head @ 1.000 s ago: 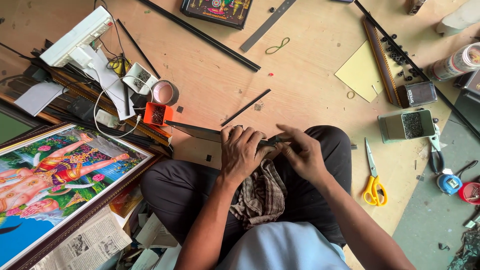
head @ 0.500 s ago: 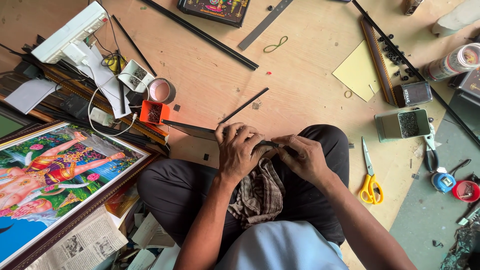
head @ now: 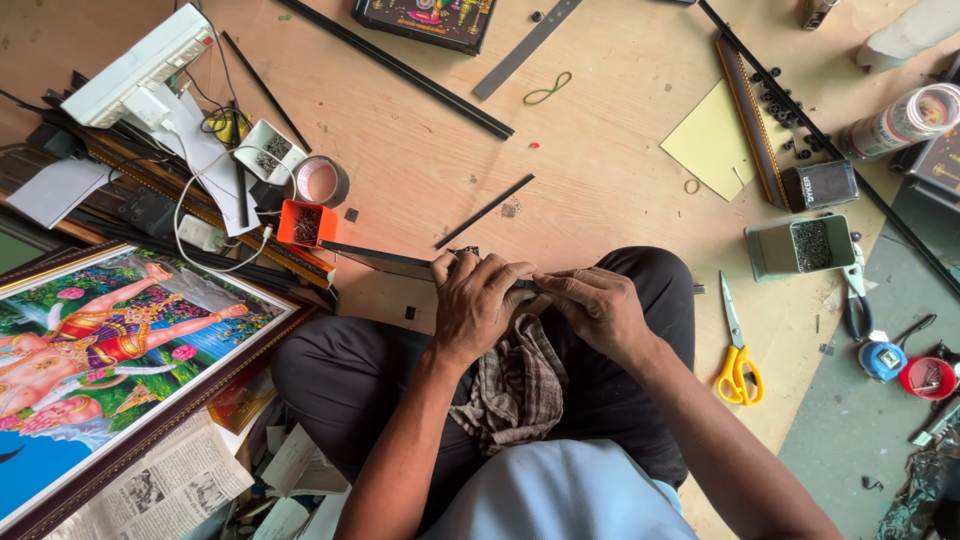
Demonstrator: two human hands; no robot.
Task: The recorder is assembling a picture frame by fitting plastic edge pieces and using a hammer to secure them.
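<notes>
I sit cross-legged on a wooden floor. My left hand [head: 480, 305] presses down on a dark flat picture frame [head: 385, 262] that rests across my knees, its edge running left toward an orange box. My right hand [head: 598, 308] pinches the same frame at its near edge, fingers closed; whether a small tool is in them is hidden. A checked cloth [head: 515, 385] lies in my lap beneath both hands.
A large framed colourful painting [head: 110, 340] leans at left. An orange box of small nails [head: 305, 224], tape roll [head: 318, 180], power strip [head: 140, 65], black moulding strips [head: 400, 68], yellow scissors [head: 738, 355], a green tin of nails [head: 800, 247] and pliers [head: 856, 300] surround me.
Both hands stay on the frame across my knees. My right hand has shifted slightly along its near edge; the view has drifted a little.
</notes>
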